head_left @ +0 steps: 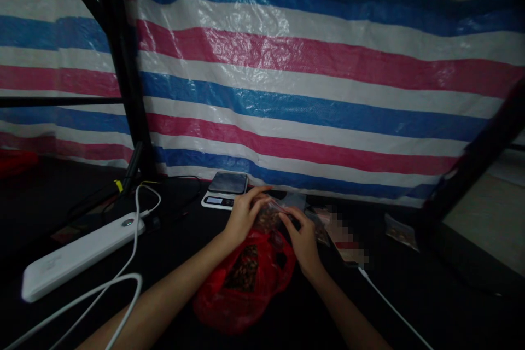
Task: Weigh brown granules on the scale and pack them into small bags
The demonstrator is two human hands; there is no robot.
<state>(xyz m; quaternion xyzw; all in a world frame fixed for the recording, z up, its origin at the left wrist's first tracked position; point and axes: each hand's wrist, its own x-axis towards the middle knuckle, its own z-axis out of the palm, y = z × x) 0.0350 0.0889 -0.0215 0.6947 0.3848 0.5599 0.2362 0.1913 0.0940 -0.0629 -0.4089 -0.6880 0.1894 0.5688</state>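
While hands [270, 224] pinch pouch [271, 215] (clear).

On the dark worktop [410, 273] both hands meet over a small clear bag [270, 214] of brown pieces. The left hand [243, 215] pinches its left edge, the right hand [302, 239] its right edge. Just near of it lies an open red plastic bag [241, 284] with the same brown pieces. A small scale [225, 188] stands far behind, a white power strip [77, 257] at left.
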